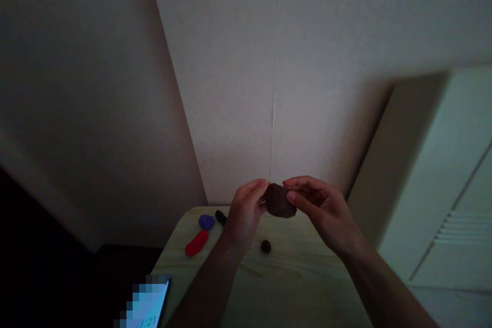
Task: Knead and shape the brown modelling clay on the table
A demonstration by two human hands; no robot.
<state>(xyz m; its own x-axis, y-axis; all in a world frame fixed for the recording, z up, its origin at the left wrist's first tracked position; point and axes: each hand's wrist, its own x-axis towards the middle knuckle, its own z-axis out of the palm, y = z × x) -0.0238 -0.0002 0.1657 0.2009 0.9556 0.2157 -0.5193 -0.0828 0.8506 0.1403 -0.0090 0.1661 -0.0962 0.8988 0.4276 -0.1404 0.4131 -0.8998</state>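
Note:
Both hands are raised above a light wooden table [307, 277] and pinch a flattened dark brown lump of clay [280, 201] between them. My left hand [246, 215] grips its left edge with curled fingers. My right hand [321, 210] holds its right edge between thumb and fingers. A small dark brown ball [265, 246] lies on the table just below the hands.
On the table's left part lie a red clay piece [196, 243], a purple lump [206, 222] and a small black piece [220, 217]. A lit phone screen [148, 305] sits at the table's near left corner. A wall stands behind, a white cabinet [449, 189] to the right.

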